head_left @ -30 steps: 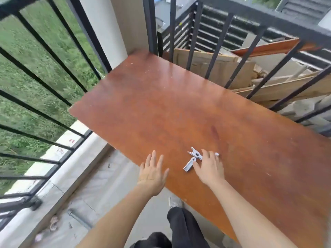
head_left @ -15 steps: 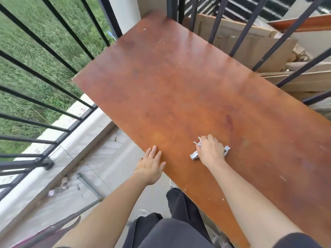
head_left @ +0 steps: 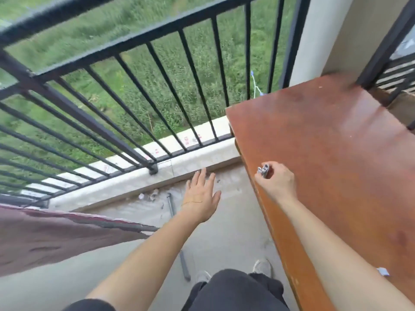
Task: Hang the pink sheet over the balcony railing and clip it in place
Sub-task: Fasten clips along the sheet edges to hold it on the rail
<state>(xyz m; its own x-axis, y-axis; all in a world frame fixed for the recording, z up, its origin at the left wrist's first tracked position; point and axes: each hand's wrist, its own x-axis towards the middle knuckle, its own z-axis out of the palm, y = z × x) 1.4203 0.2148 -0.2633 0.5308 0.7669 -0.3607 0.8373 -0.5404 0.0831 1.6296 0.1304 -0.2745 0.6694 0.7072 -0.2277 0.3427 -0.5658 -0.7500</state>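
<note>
My right hand is shut on grey clips and is raised over the near left edge of the brown wooden board. My left hand is open, fingers spread, over the concrete floor left of the board. The pink sheet hangs at the lower left, draped over a rail whose dark edge shows along its top. The black balcony railing runs across the upper left with grass behind it.
A grey pipe lies on the floor between my arms. Small debris sits by the concrete curb under the railing. A pale pillar stands behind the board. My dark trousers and shoes are at the bottom.
My right hand closed on the clips and lifted them off the board. My view swung left toward the railing, bringing the pink sheet into sight. My left hand left the board's edge.
</note>
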